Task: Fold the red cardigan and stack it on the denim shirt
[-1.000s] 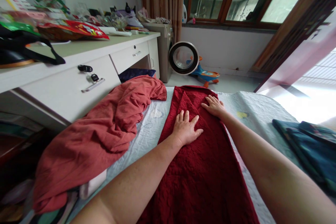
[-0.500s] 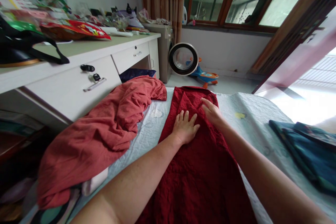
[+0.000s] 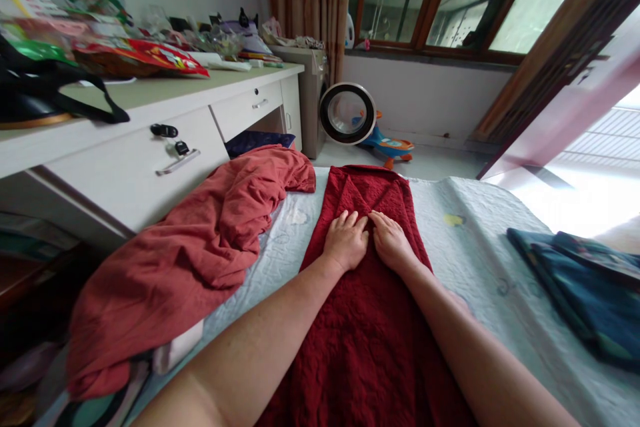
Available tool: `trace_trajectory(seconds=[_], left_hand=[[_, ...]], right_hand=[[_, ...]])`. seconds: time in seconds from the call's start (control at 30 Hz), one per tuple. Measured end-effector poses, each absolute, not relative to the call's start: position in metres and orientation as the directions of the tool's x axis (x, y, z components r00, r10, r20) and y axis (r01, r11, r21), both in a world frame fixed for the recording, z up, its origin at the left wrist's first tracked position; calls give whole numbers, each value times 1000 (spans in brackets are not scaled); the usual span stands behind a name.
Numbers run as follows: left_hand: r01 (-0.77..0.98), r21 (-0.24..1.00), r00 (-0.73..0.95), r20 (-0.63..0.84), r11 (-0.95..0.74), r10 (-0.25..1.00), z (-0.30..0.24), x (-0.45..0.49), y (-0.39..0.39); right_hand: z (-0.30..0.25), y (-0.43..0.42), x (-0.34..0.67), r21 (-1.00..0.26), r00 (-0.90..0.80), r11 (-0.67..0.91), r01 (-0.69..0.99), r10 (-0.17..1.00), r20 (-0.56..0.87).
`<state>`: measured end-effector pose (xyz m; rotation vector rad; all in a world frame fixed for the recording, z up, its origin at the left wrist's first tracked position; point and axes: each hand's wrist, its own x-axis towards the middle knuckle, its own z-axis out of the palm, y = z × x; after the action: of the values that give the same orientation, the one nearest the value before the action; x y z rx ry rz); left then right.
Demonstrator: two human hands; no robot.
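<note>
A dark red garment, its kind unclear, lies in a long folded strip down the middle of the bed. My left hand rests on its upper part, palm down, with the fingers a little apart. Close beside it on the same cloth lies my right hand, fingers stretched forward and near each other. Both hands press on the fabric without holding it. To the left is a crumpled coral-coloured garment with a ribbed cuff.
A pale quilted sheet covers the bed. Folded dark blue clothing lies at the right. A white desk with clutter runs along the left. Beyond the bed are a washing machine with its round door open and a blue-orange ride-on toy.
My right hand has come in from the right edge of the red garment and down onto it, next to my left. My left hand has its fingers less spread.
</note>
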<state>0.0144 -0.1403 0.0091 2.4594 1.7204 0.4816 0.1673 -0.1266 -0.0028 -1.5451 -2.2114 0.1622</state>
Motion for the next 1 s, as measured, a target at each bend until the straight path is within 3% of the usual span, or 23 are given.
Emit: trace_trajectory(seconds=[0.1,0.2,0.33,0.5,0.77,1.0], left_hand=[[899,254,308,215,-357,927,9,15,-140],[900,253,307,210,-355,928,11,15,-141],[901,258,310,178,-349,934,14,13,-141],[893,307,283,188,-330,941,13,11,-137],[884,329,283,190,-333,940,13,9,-133],[897,276,307,177,-346,935,16,6,-132]], right_hand=[[4,-133,168,-254,-223,280,926,947,231],[11,-138,167,-241,-192,267,933,936,294],[14,-142,163,-358,-251,429,829,858,448],[1,-140,160,-462,-348,498,734,860,374],[7,-142,155,-288,-365,406,867,912,187],[7,-146,150,-184,-293,318,930,944,148]])
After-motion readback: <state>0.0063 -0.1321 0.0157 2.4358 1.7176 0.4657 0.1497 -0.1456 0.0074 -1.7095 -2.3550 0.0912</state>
